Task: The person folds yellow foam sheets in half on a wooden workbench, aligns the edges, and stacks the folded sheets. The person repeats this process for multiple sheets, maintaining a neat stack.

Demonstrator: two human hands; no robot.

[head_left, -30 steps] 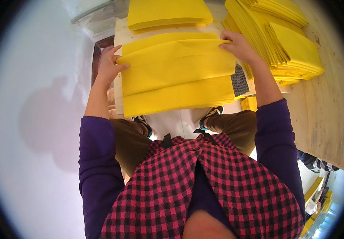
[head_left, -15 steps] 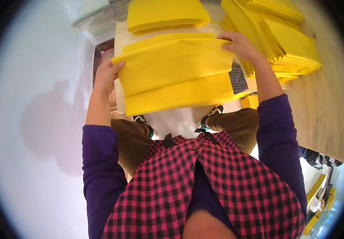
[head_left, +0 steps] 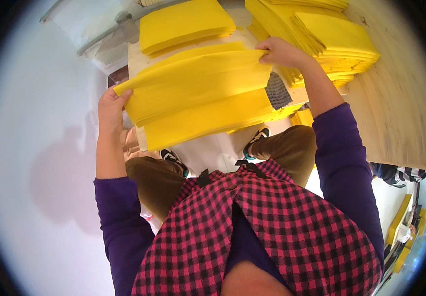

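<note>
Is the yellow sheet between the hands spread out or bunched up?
Spread out: the left hand and right hand hold the yellow sheet wide by opposite ends. Whether it's doubled over, I cannot tell.

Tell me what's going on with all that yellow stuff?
Someone with purple sleeves is holding a yellow sheet stretched out, the left grip at one end and the right grip at the other. More yellow sheets show beneath it. A yellow stack lies just beyond, and a yellow pile sits to the right on a wooden tabletop.
</note>
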